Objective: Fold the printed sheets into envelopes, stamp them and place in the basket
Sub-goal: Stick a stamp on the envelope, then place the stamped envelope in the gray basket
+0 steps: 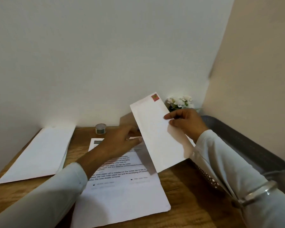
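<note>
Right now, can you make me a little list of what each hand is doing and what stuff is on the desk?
right hand: holds a white paper envelope with a red stamp in its top corner, lifted above the desk
left hand: open, reaching over the printed white paper sheets
wooden desk: sheets in the middle, a stack of blank white envelopes on the left
dark plastic basket: on the right, beside the right sleeve
small round grey container: at the back by the wall
white flowers: back corner, behind the envelope
</note>
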A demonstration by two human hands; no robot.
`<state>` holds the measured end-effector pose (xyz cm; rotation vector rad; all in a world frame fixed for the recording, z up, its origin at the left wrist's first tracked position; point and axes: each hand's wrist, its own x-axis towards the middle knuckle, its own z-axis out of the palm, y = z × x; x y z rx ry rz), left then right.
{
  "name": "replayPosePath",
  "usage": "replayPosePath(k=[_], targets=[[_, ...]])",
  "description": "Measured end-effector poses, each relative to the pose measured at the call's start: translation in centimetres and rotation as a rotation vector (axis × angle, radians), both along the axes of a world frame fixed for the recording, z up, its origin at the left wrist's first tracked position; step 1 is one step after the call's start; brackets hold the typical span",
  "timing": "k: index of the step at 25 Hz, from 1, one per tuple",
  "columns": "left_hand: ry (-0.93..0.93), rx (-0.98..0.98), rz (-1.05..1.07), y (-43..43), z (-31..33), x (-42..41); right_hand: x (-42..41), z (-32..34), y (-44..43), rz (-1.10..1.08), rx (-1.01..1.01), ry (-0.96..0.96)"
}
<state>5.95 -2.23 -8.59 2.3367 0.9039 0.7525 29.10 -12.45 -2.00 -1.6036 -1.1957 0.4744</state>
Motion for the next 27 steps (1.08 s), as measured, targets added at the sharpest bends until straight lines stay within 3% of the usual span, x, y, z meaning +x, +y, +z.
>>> replayPosePath(k=[2, 9, 12, 17, 20, 23, 27], targets=[[0.106, 0.084, -0.060, -0.6, -0.6, 2.6, 1.9, 1.6, -1.5, -0.062, -0.004, -0.028], [0.176, 0.089, -0.187, -2.6, -2.8, 8.1, 9.5, 3.8, -6.8, -0.269, -0.090, -0.077], [0.250, 0.173, -0.183, -2.3, -3.8, 8.5, 11.8, 3.2, -7.9, -0.311, -0.186, -0.115], [0.215, 0.245, -0.183, -2.5, -4.9, 8.4, 13.1, -0.4, -7.1, -0.275, -0.336, -0.118], [0.200, 0.268, -0.186, -2.7, -5.2, 8.4, 13.6, -1.2, -6.6, -0.262, -0.424, -0.250], [0.195, 0.270, -0.188, -2.7, -5.2, 8.4, 13.7, -1.6, -6.3, -0.206, -0.585, -0.501], [0.199, 0.285, -0.190, -2.5, -5.4, 8.4, 12.8, -2.2, -5.9, -0.086, -0.774, -0.604]])
